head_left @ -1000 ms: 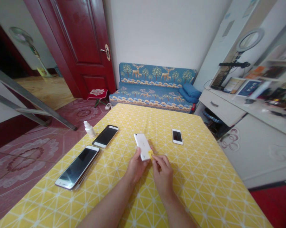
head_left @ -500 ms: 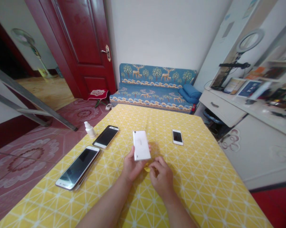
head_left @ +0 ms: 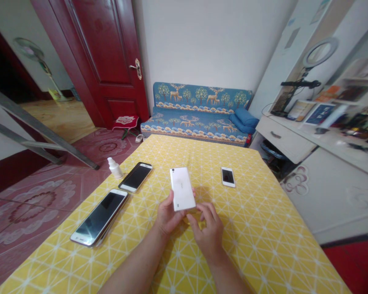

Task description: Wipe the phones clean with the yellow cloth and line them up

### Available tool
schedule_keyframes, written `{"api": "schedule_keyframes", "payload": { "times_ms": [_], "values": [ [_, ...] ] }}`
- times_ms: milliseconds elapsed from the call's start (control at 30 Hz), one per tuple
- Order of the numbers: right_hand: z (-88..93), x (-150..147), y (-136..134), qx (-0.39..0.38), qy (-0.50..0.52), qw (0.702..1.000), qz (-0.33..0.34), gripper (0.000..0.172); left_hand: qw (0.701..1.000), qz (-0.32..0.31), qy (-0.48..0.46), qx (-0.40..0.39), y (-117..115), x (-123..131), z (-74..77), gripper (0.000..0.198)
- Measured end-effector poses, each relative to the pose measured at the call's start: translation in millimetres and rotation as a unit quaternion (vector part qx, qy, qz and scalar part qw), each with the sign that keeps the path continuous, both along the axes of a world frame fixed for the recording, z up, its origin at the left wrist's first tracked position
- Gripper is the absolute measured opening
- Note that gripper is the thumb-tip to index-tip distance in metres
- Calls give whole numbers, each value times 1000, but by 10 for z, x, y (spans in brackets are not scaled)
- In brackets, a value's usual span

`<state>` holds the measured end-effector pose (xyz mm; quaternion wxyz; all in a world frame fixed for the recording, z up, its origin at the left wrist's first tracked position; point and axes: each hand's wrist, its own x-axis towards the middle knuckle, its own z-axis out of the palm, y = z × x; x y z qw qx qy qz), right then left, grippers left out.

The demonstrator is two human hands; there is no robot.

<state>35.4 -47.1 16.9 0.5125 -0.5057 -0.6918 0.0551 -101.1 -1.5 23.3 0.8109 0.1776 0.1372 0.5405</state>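
A white smartphone (head_left: 183,190) rests back side up in my left hand (head_left: 167,214). Its camera end points away from me, and my left fingers wrap round both long edges. My right hand (head_left: 209,228) is at the phone's lower end, with curled fingers and the thumb by the bottom edge. Partly hidden below that thumb is a small yellow piece (head_left: 189,220), hard to tell from the yellow tablecloth. What exactly the right fingertips grip is unclear.
On the yellow-patterned table (head_left: 245,253) lie a large phone (head_left: 100,216), a black-screened phone (head_left: 136,177) and a small white phone (head_left: 228,177). A white pump bottle (head_left: 114,168) stands at the left edge. Beyond is a blue sofa (head_left: 190,116); a white cabinet (head_left: 321,196) flanks the right.
The white phone's lower end has come slightly nearer to me. My right thumb and fingers have moved up against its bottom edge and spread a little.
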Motion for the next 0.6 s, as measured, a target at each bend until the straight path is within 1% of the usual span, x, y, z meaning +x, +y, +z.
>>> {"api": "schedule_keyframes", "payload": {
  "times_ms": [100,133,167,233,300,333,367,400,467,533,600],
  "values": [
    [-16,-19,9,-4,0,1000,-24,44,997,34,65,29,-7,38,-52,45],
    [-24,-30,13,-2,-5,1000,-19,49,994,48,91,45,-14,60,-63,45],
    [-33,-40,17,0,-11,1000,-10,50,990,59,114,60,-23,86,-68,48],
    [-55,-55,30,4,-6,1000,10,42,983,76,149,79,-45,141,-60,64],
    [-78,-49,48,6,26,1000,16,31,978,87,169,86,-64,184,-34,82],
    [-89,-37,59,1,50,999,11,27,976,92,178,87,-69,197,-21,86],
    [-99,-19,70,-9,77,997,1,25,974,95,188,89,-71,204,-11,86],
    [-110,4,81,-28,110,993,-12,24,971,92,200,90,-69,207,-6,82],
    [-134,68,106,-96,195,975,-40,28,965,72,233,96,-57,202,-18,69],
    [-163,166,144,-167,288,941,-61,37,957,51,262,110,-37,199,-58,61],
    [-191,320,215,-191,367,907,-83,46,950,46,276,136,-17,204,-113,56]
  ]
}}
